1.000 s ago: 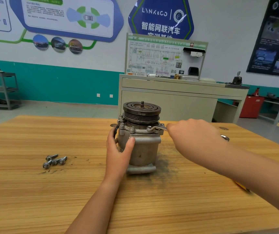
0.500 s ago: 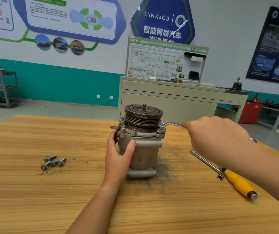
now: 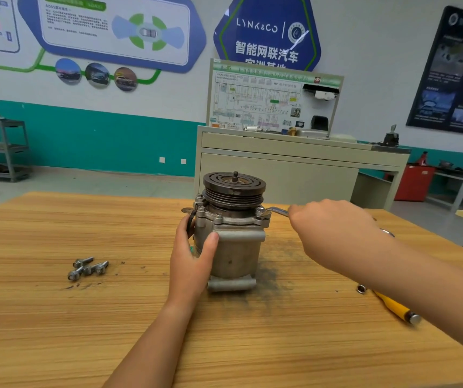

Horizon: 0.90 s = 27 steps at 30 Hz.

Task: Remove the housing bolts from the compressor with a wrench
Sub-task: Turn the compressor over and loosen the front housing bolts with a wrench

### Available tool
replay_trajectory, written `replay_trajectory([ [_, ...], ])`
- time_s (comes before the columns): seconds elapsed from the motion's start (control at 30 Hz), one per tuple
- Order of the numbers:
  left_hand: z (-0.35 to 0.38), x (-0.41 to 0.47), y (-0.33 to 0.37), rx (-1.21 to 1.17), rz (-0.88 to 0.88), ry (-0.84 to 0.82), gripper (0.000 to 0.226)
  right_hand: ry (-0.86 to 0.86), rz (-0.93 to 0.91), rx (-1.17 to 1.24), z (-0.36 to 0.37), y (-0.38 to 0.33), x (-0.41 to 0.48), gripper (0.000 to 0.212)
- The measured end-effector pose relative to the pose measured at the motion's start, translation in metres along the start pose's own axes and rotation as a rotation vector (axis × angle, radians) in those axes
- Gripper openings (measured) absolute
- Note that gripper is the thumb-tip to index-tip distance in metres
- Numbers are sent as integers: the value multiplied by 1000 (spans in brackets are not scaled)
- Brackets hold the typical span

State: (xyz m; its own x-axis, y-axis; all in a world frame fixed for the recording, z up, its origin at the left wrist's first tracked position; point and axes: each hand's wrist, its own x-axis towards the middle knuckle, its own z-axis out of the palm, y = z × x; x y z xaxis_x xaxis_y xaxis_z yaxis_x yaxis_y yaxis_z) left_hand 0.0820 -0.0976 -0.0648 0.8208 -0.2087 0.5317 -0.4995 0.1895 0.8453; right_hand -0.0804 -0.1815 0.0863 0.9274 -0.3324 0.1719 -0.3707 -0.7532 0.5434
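A grey metal compressor [image 3: 238, 247] stands upright on the wooden table [image 3: 56, 331], its dark pulley on top. My left hand [image 3: 193, 256] grips its left side, thumb across the front. My right hand [image 3: 334, 231] holds the handle of a silver wrench [image 3: 275, 210]. The wrench head sits on a housing bolt [image 3: 260, 211] at the flange's right corner. Another bolt [image 3: 218, 217] shows at the flange's front. Three removed bolts [image 3: 87, 268] lie on the table to the left.
A yellow-handled ratchet [image 3: 392, 305] lies on the table under my right forearm. Dark grime marks the wood around the compressor. A beige cabinet [image 3: 294, 169] with a wiring display board stands behind the table, a metal shelf [image 3: 0, 149] at far left.
My right hand has swung the wrench handle from the flange's front round to the right, then drawn back a little. The wrench head now sits on the right corner bolt. My left hand has kept its grip.
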Motion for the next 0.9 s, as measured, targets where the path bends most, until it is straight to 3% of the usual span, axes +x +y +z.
replay_trajectory([
  [0.4, 0, 0, -3, -4, 11, -7, 66, -10, -131, -171, -15, -2, 5, 27],
  [0.67, 1, 2, -6, -13, 10, 9, 44, 26, -103, -78, -6, 2, 8, 29],
  [0.9, 0, 0, -5, -7, 3, 23, 42, 34, -61, -69, -1, 9, 14, 24],
])
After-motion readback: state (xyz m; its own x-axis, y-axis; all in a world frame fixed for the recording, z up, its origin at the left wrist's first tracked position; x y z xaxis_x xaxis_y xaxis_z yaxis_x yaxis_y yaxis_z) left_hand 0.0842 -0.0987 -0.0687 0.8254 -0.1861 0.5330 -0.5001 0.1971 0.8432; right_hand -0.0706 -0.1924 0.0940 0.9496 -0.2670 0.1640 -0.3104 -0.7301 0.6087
